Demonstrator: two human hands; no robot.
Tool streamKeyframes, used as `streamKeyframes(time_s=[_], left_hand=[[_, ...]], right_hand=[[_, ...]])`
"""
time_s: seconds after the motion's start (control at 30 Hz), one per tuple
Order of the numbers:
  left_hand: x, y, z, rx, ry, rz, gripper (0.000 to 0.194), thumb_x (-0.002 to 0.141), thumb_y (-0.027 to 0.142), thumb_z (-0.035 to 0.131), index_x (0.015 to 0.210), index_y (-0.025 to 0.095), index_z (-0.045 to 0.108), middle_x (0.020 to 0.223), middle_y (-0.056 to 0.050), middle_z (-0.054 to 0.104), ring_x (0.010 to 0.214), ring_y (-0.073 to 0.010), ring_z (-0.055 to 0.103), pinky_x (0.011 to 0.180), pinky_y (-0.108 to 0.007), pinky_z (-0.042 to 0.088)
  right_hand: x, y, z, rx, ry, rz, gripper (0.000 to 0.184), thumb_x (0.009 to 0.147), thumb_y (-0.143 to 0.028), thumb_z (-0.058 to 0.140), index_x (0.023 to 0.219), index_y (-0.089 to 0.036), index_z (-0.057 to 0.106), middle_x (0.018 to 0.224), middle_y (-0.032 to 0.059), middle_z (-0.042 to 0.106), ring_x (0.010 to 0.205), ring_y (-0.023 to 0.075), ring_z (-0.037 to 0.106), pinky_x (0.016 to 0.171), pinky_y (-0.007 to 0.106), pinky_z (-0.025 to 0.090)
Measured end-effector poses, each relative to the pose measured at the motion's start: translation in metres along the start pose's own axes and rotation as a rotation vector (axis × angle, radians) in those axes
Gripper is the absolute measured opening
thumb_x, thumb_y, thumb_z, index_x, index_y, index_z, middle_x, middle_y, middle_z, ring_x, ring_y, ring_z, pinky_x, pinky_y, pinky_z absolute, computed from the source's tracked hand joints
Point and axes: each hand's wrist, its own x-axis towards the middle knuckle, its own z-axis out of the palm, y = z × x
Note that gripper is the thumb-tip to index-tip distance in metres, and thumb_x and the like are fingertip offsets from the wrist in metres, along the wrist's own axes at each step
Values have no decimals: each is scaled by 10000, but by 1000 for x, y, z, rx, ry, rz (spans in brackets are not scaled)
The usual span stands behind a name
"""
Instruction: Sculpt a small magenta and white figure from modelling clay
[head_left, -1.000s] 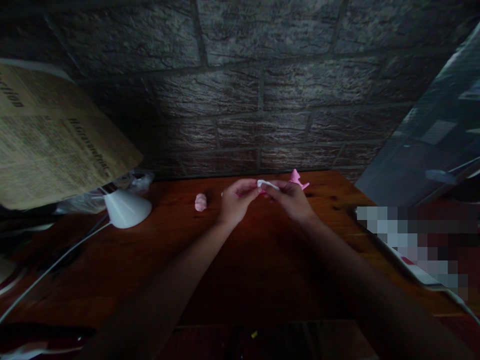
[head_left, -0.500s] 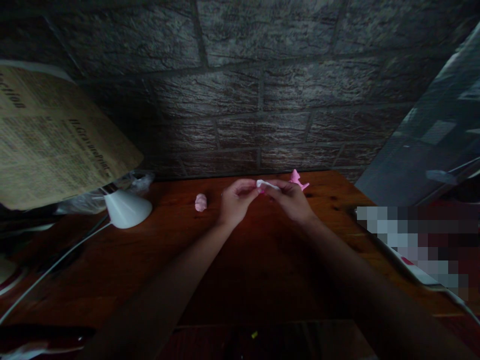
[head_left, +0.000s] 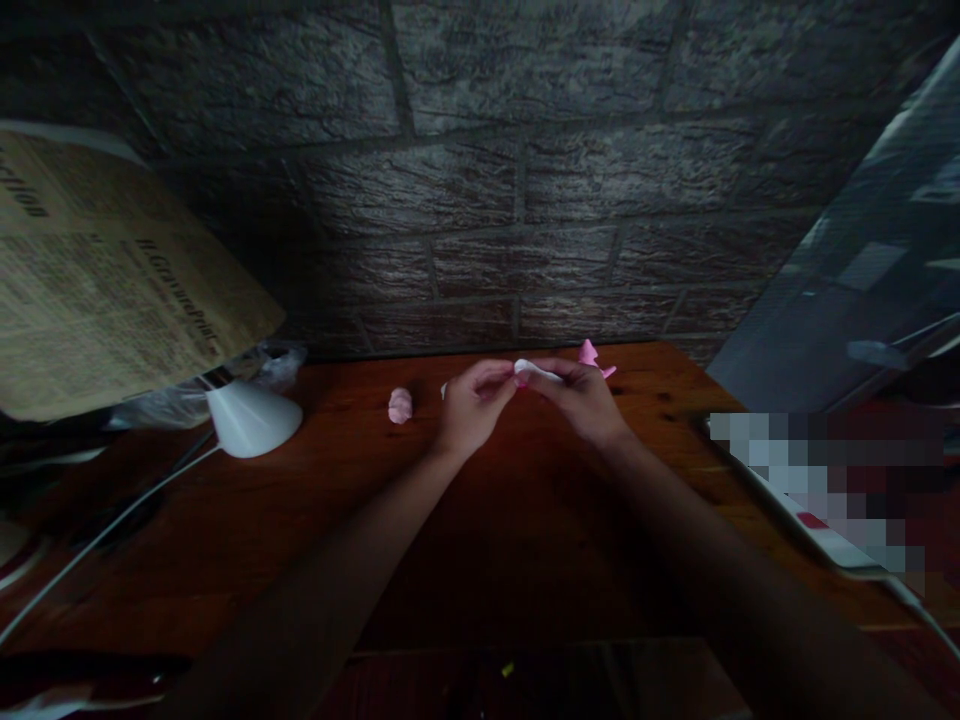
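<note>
Over the far part of the wooden table (head_left: 487, 560), a thin white piece of what looks like modelling clay (head_left: 535, 369) spans the fingertips of both hands. My left hand (head_left: 471, 408) is closed in a pinch on its left end. On its right part, my right hand (head_left: 589, 405) is closed too, thumb below and fingers above. A speck of bright pink shows under the white piece, too small to name. Left of my left hand lies a pale pink clay lump (head_left: 400, 406). Behind my right hand, a pointed pink clay shape (head_left: 588, 352) is partly hidden.
At the left stand a white lamp base (head_left: 255, 422) and a newspaper-print shade (head_left: 127, 290), with a crumpled clear plastic bag (head_left: 283, 365) behind. A white cable (head_left: 112, 540) crosses the left side. A pixelated device (head_left: 847, 548) lies at the right edge. A brick wall (head_left: 465, 200) rises behind.
Both hands stay almost in place, still pinching the white clay. A small white bit beside my left hand shows a little more. The view has shifted very slightly.
</note>
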Motion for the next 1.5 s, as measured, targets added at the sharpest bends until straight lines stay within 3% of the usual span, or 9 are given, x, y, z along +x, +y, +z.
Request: streamKeyframes(time_s=[0.27, 0.6, 1.03, 1.3, 1.5], left_hand=[[2, 1, 0, 30, 39, 27, 137, 787, 268, 772, 890, 194, 722, 912, -66, 784, 829, -170, 730, 773, -313, 591], [0, 5, 2, 53, 25, 30, 163, 806, 303, 769, 928, 198, 739, 941, -67, 789, 835, -172, 727, 772, -310, 581], [-1, 4, 2, 67, 59, 55, 143, 787, 289, 789, 886, 205, 731, 898, -54, 781, 818, -171, 718, 753, -315, 573], [0, 2, 2, -72, -19, -33, 174, 815, 290, 736, 964, 200, 724, 1000, -78, 783, 841, -177, 740, 686, -291, 604], [1, 2, 1, -56, 25, -25, 155, 774, 247, 776, 906, 200, 710, 922, -62, 783, 820, -170, 736, 750, -308, 611]], right_hand=[[3, 7, -1, 68, 39, 41, 341, 659, -487, 831, 865, -217, 809, 788, 37, 747, 677, 147, 568, 647, 301, 477], [3, 7, -1, 103, 63, 39, 340, 669, -501, 817, 863, -222, 814, 809, 50, 754, 716, 162, 596, 620, 287, 478], [1, 5, 0, 79, 30, -5, 265, 709, -445, 819, 857, -226, 803, 817, 40, 754, 775, 175, 631, 726, 327, 503], [3, 5, -3, 14, 56, -11, 311, 743, -497, 777, 852, -207, 802, 784, 42, 748, 686, 149, 594, 696, 311, 495], [3, 7, -2, 17, 45, -40, 315, 739, -513, 778, 839, -216, 805, 790, 29, 751, 659, 140, 575, 722, 322, 506]])
